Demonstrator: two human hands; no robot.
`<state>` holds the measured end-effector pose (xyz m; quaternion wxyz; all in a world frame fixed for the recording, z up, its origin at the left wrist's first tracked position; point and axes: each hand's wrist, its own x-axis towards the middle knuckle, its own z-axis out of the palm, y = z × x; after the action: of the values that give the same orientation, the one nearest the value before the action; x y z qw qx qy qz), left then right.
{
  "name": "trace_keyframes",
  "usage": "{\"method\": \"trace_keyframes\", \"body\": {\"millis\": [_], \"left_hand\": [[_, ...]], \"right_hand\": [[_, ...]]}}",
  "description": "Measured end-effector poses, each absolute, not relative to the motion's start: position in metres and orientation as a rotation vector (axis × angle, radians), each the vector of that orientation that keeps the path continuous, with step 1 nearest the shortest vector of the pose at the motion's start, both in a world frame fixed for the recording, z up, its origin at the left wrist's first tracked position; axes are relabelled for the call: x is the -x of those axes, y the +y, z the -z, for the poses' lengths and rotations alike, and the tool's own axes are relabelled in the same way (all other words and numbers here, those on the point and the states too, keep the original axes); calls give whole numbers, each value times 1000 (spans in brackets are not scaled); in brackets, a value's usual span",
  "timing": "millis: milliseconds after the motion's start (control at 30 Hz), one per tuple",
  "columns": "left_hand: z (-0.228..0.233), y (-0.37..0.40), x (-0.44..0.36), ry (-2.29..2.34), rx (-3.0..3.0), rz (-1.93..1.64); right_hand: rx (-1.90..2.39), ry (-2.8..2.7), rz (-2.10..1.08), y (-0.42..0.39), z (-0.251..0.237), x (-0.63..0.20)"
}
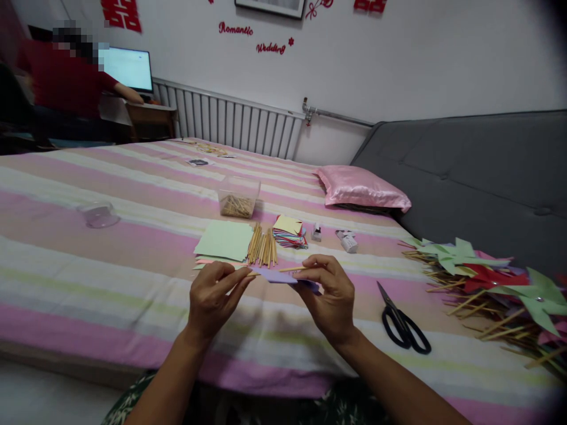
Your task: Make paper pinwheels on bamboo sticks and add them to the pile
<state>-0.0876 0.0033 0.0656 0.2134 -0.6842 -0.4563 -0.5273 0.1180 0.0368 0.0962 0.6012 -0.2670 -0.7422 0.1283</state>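
Observation:
In front of me, over the near part of the bed, both hands hold a folded piece of purple paper (277, 275) and thin wooden stick. My left hand (215, 295) is closed in a pinch on the stick end (254, 274) at the paper's left side. My right hand (328, 295) grips the paper's right side between thumb and fingers, with a length of stick (290, 270) under its fingertips. I cannot tell whether both stick ends belong to one stick. Just beyond lie bundled wooden sticks (263, 245), green paper squares (224, 241) and a stack of small coloured papers (289, 231).
Black-handled scissors (403, 324) lie right of my hands. Finished paper pinwheels (491, 274) pile up at far right. A clear box (239, 198) of small sticks, a clear lid (98, 215) and a pink pillow (361, 188) sit farther back. A person in red (66, 82) sits at a desk.

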Motion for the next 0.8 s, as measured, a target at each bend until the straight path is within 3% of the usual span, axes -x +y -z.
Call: {"method": "trace_keyframes", "body": {"millis": [433, 800], "left_hand": [[-68, 2, 89, -1192, 1801, 1345], [-68, 1, 83, -1194, 1841, 1390]], "right_hand": [[638, -1664, -322, 37, -96, -115], [802, -1537, -588, 39, -89, -113]]}}
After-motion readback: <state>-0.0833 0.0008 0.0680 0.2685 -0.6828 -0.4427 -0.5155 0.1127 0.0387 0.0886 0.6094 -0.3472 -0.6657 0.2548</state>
